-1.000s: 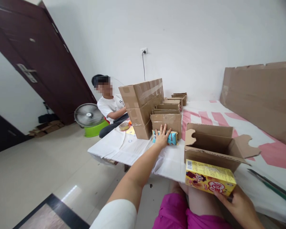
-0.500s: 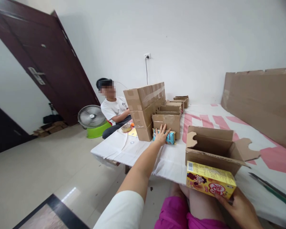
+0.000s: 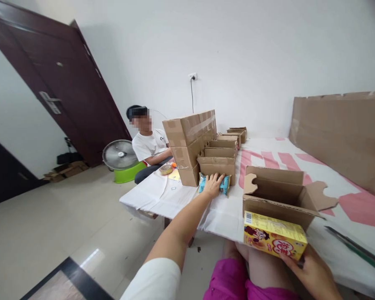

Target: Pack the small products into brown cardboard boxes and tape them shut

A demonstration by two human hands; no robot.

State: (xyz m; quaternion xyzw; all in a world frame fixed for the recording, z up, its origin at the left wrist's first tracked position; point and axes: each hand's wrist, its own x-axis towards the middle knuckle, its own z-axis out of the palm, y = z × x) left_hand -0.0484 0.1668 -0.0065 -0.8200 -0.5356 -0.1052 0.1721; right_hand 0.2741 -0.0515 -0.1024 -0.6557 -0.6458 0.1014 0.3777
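Note:
My left hand (image 3: pixel 213 186) reaches across the table, its fingers closed over a blue snack packet (image 3: pixel 224 184). The packet lies on the white cloth just in front of an open cardboard box (image 3: pixel 218 168). Close to my lap, my right hand (image 3: pixel 312 266) grips the right end of a yellow printed snack box (image 3: pixel 273 236). This box is held at the table's front edge, against the near side of another open cardboard box (image 3: pixel 276 208) whose flaps stand out. Part of my right hand's fingers is hidden behind the yellow box.
Stacked taped cartons (image 3: pixel 187 148) stand left of the packet. A tape roll (image 3: pixel 166 169) lies beyond them, near a seated person (image 3: pixel 151 143). At the right is a long dark-and-green tool (image 3: pixel 356 248). A large cardboard sheet (image 3: pixel 340 133) rises along the table's far right.
My left hand has slid down from the open box's front and curled over the blue packet, which has shifted slightly towards me. My right hand still holds the yellow box.

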